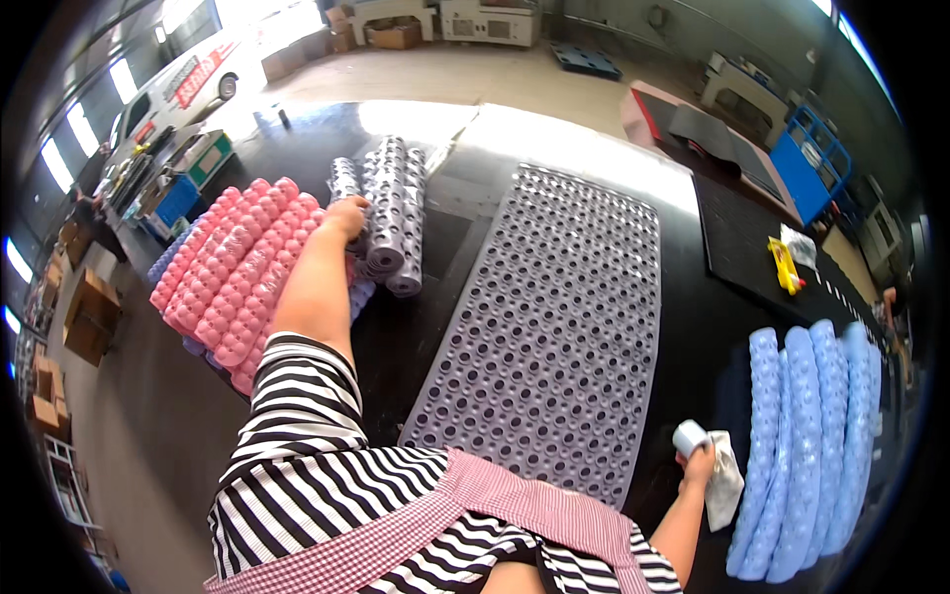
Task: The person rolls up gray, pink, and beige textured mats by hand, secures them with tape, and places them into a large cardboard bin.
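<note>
My left hand reaches to the far left, its fingers closed on a rolled grey mat at the side of a small pile. Right beside it lie more rolled grey bath mats with round dark holes. A grey mat of the same kind is spread flat in front of me. At the lower right my right hand is closed around a small white cylinder, whose exact kind I cannot make out. A white cloth hangs or lies against that hand; whether I grip it is unclear.
Pink rolled mats are stacked at the left, with bluish ones below. Light blue rolled mats stand at the right edge of the black table. A yellow tool and a clear plastic bag lie at the far right.
</note>
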